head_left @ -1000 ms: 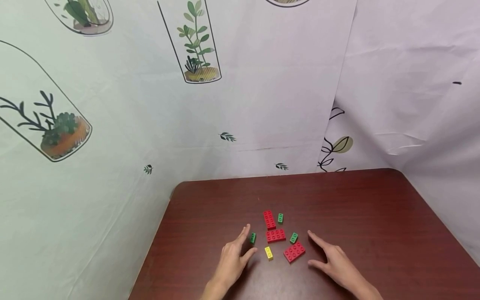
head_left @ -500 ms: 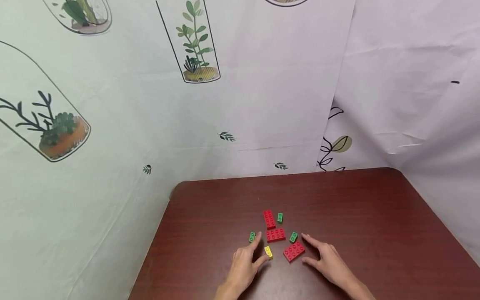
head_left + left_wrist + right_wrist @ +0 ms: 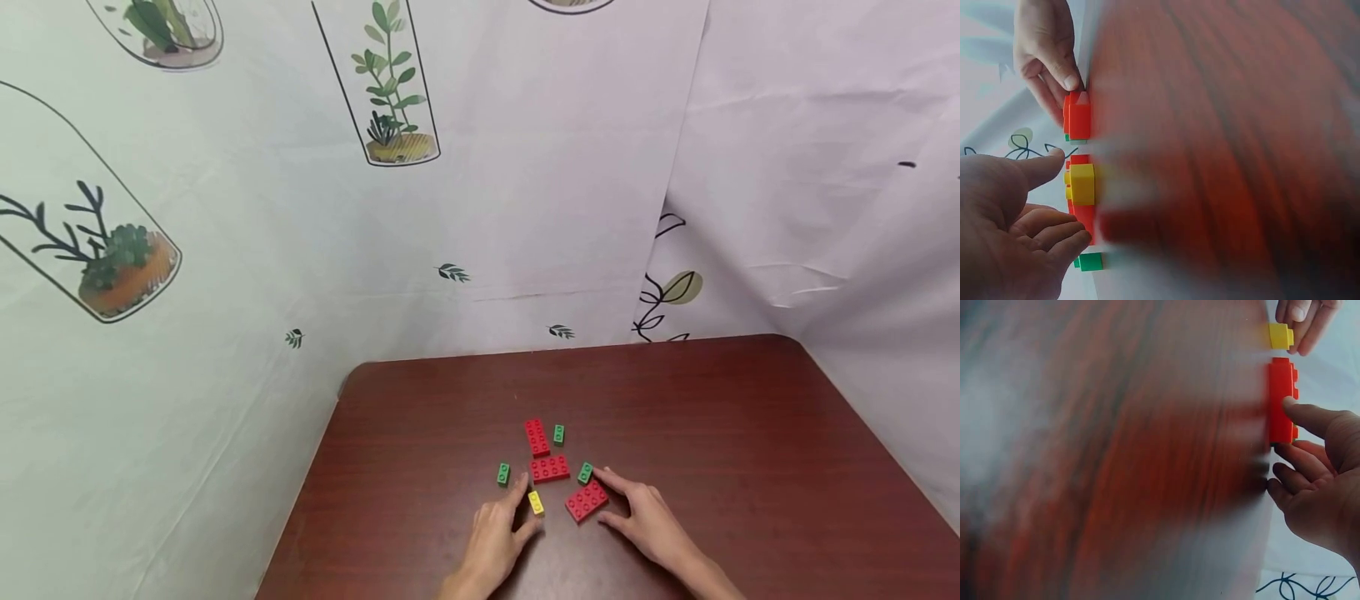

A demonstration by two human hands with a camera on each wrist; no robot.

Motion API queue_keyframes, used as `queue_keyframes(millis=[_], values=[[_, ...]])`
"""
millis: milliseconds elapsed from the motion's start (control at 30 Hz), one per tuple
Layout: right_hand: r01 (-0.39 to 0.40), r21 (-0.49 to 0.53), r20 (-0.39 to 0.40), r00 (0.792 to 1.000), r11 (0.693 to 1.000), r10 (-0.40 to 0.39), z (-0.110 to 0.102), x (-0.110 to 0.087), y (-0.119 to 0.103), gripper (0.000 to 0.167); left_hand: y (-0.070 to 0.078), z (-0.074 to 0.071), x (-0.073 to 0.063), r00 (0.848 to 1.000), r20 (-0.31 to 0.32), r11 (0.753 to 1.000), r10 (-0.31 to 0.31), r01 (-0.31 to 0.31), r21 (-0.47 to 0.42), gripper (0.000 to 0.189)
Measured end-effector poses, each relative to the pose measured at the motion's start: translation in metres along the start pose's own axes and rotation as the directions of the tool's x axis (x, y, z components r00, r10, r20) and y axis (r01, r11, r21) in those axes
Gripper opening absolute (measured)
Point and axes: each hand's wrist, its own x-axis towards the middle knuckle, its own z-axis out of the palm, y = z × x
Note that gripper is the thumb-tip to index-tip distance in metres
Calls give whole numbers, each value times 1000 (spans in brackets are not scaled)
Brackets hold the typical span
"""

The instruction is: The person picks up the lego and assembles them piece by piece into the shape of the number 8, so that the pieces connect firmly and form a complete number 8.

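Observation:
In the head view my left hand (image 3: pixel 495 537) is low over the table, thumb and index finger apart on either side of a small yellow brick (image 3: pixel 536 503). The left wrist view shows gaps between that hand and the yellow brick (image 3: pixel 1082 184). My right hand (image 3: pixel 652 521) lies beside the nearest red brick (image 3: pixel 587 501), its fingers spread at the brick's right side. In the right wrist view the thumb overlaps this red brick (image 3: pixel 1281 403); contact cannot be told. A green brick (image 3: pixel 585 473) sits just behind it, near my right index fingertip.
Two more red bricks, one crosswise (image 3: pixel 550 469) and one lengthwise (image 3: pixel 537 438), lie farther back. Green bricks stand at the left (image 3: pixel 503 475) and the back (image 3: pixel 558 435). The dark wooden table (image 3: pixel 675 400) meets a plant-printed cloth wall (image 3: pixel 510 208).
My left hand has moved right, from beside the left green brick to the yellow one. My right hand has shifted left, closer to the nearest red brick. The bricks stay in place.

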Motion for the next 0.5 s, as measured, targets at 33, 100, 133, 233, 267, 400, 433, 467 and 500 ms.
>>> queue_keyframes(millis=[33, 100, 133, 233, 267, 400, 433, 467, 500], values=[[-2, 1, 1, 1000, 1000, 2, 1, 1, 0, 65, 0, 1, 0, 1000, 7, 1000, -10, 10, -5, 70], [-2, 5, 3, 1000, 1000, 2, 2, 1, 0, 63, 0, 2, -1, 999, 24, 999, -34, 34, -8, 70], [-1, 6, 3, 1000, 1000, 1, 2, 1, -1, 63, 2, 2, -1, 997, 43, 998, -58, 59, -21, 70], [1, 10, -1, 1000, 1000, -1, 3, 2, -1, 60, 4, 2, -1, 996, 54, 997, -77, 78, -27, 70], [4, 11, -3, 1000, 1000, -4, 3, 2, -1, 59, 4, 2, -1, 996, 51, 997, -72, 74, -22, 70], [12, 9, -16, 1000, 1000, -12, 4, 2, -1, 56, 5, 3, 0, 998, 26, 998, -55, 55, -7, 66], [15, 10, -19, 1000, 1000, -15, 4, 2, -2, 56, 5, 2, 0, 998, 22, 999, -54, 54, 0, 65], [17, 8, -23, 1000, 1000, -17, 4, 2, -2, 55, 5, 2, 1, 998, 22, 998, -61, 61, 0, 64], [17, 8, -28, 999, 1000, -17, 4, 2, -2, 55, 6, 2, 2, 997, 24, 997, -72, 72, 3, 63]])
